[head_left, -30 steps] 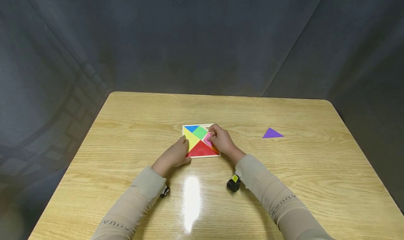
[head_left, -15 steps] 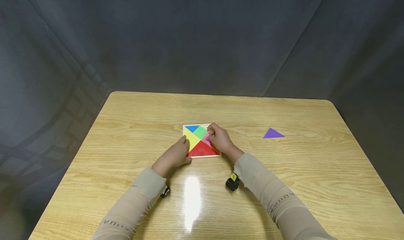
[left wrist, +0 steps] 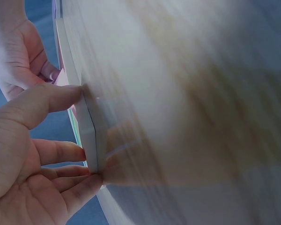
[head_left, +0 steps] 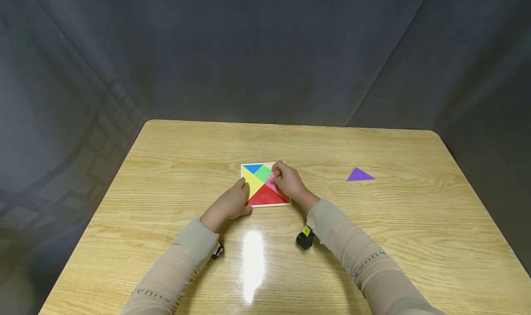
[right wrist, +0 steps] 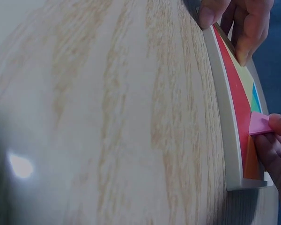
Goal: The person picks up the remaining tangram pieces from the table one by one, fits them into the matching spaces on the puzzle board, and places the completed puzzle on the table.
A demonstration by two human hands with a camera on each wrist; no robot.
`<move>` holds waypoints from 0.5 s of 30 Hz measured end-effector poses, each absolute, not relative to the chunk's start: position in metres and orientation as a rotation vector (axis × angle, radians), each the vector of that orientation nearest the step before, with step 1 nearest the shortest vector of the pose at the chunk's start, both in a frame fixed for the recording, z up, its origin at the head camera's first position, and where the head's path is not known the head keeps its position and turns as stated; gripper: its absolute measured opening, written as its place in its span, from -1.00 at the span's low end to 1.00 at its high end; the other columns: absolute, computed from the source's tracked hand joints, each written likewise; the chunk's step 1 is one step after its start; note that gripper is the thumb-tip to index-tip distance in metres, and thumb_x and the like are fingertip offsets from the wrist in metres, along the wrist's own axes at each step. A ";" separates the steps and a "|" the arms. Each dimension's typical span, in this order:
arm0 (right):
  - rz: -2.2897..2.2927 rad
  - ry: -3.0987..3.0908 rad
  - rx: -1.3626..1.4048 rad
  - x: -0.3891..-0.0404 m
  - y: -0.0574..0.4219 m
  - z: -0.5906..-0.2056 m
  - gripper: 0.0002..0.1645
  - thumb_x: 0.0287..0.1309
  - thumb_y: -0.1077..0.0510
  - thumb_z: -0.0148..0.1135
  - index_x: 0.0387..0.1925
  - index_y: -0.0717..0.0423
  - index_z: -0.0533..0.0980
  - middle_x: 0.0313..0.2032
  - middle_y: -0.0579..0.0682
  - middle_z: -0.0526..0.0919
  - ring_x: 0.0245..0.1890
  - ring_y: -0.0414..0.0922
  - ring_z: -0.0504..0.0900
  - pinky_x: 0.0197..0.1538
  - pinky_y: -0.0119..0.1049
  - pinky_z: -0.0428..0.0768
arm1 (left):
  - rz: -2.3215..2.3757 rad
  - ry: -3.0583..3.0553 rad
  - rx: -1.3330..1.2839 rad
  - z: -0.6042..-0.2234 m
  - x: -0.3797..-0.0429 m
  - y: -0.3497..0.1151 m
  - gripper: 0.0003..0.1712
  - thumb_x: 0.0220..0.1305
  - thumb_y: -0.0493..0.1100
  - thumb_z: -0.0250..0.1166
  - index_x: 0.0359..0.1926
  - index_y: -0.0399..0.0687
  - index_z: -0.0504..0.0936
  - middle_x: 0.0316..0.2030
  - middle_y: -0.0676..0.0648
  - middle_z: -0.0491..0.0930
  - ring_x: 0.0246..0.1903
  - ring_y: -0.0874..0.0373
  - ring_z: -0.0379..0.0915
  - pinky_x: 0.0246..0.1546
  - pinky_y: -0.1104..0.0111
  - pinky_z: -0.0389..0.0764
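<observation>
My left hand (head_left: 230,202) grips the near left corner of a white-rimmed tangram tray (head_left: 271,206); in the left wrist view, its thumb and fingers lie along the tray's edge (left wrist: 86,124). Over the tray's right side, my right hand (head_left: 290,183) pinches a pink tangram piece (right wrist: 260,123) between thumb and finger. That piece is tilted, one edge by the red triangle (head_left: 265,196). In the tray lie a yellow triangle (head_left: 251,183), a blue triangle (head_left: 252,168), a green square (head_left: 263,172) and an orange piece (right wrist: 251,159). My right fingers hide the tray's far right part.
A purple triangle (head_left: 361,174) lies apart on the wooden table (head_left: 166,167), right of the tray. Dark cloth (head_left: 265,52) hangs behind the table. Small black devices are at both wrists, and a bright glare streak shows on the near tabletop.
The pink piece has shifted slightly toward the green square, and my right hand has edged left and away from me with it. My left hand keeps its grip on the tray.
</observation>
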State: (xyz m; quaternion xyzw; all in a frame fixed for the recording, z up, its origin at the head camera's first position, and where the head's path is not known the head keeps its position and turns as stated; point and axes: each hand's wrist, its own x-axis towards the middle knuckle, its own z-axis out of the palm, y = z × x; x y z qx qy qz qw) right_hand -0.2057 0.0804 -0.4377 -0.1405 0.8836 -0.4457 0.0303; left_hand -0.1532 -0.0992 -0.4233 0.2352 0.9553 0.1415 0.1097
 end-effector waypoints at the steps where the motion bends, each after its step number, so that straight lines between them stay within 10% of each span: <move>1: -1.370 2.727 -0.439 -0.206 0.080 -0.438 -0.78 -0.12 0.40 0.19 -0.39 0.21 0.36 -0.61 -0.07 0.36 -0.54 -0.17 0.34 -0.42 -0.39 0.34 | 0.416 2.809 0.693 -0.423 -0.153 -0.099 -0.23 -0.07 -0.13 0.27 0.07 -0.58 0.21 0.10 -0.49 0.10 0.04 -0.20 0.20 0.02 0.22 0.28; 15: -1.299 2.767 -0.445 -0.207 0.079 -0.439 -0.79 -0.13 0.41 0.18 -0.38 0.26 0.36 -0.61 -0.07 0.34 -0.51 -0.16 0.37 -0.39 -0.39 0.37 | 0.420 2.806 0.680 -0.424 -0.153 -0.099 -0.24 -0.07 -0.12 0.27 0.07 -0.56 0.22 0.11 -0.47 0.09 0.01 -0.20 0.23 0.01 0.22 0.30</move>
